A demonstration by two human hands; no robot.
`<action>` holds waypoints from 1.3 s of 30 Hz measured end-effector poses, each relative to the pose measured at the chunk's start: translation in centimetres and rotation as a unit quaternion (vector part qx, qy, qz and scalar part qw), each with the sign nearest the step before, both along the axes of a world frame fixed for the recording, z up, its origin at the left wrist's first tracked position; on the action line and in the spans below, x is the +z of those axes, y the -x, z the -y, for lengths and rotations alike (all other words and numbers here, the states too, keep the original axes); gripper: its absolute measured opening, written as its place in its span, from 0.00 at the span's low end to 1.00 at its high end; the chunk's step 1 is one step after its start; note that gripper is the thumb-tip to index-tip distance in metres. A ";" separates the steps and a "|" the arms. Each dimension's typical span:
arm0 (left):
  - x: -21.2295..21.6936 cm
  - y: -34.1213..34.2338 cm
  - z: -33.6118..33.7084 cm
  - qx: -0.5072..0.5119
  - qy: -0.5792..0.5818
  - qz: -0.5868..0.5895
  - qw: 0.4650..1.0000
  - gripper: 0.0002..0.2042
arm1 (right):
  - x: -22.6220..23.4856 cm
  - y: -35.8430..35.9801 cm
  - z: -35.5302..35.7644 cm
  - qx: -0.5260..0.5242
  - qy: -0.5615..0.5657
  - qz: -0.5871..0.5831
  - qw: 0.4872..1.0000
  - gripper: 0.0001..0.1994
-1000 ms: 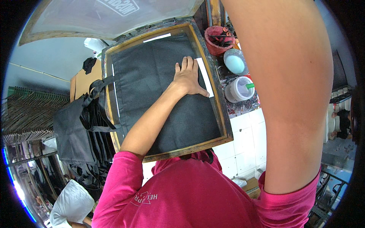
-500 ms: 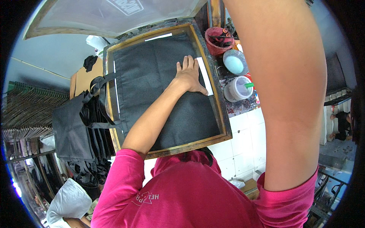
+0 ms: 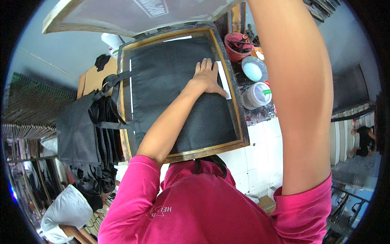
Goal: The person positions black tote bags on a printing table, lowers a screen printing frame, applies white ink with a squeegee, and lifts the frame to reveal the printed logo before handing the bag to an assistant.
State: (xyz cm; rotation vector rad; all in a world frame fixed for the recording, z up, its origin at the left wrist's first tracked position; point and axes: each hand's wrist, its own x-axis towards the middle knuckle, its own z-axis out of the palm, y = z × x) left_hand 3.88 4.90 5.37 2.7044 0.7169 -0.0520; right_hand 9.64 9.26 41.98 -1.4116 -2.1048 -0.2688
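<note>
- Black fabric lay under my left hand (image 3: 208,78), which was spread flat, fingers released and grasping nothing, pressing the black bag (image 3: 178,93) down at about one o'clock on its surface.
- My fingertips touched a white strip (image 3: 224,79) along the bag's three o'clock edge.
- That bag lay inside a wooden frame (image 3: 239,122).
- My right arm (image 3: 300,93) rose out of view; I could not tell its hand's state.
- At three o'clock of the frame stood a white tub (image 3: 257,94), a bowl (image 3: 253,70) and a red bucket (image 3: 239,45).
- At nine o'clock hung more black bags (image 3: 83,134).
</note>
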 end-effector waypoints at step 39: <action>0.8 28.8 14.8 0.403 0.687 0.441 0.415 0.11 | -31.5 9.0 14.1 -0.046 0.134 0.083 0.986 0.10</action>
